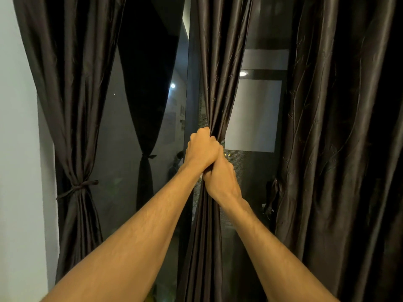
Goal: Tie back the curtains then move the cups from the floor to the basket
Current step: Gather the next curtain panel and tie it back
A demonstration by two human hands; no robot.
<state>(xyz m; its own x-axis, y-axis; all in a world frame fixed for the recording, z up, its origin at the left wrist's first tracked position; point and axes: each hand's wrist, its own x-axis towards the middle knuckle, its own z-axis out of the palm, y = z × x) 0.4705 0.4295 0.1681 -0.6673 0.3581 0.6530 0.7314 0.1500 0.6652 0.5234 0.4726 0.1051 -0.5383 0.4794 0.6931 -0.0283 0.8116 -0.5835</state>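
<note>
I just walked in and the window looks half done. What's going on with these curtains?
A person is gathering the middle curtain into a bunch. The left hand grips it higher up and the right hand grips it just below, with the two hands touching. The left curtain is already tied back with a tie. The right curtain hangs loose, not yet tied.
</note>
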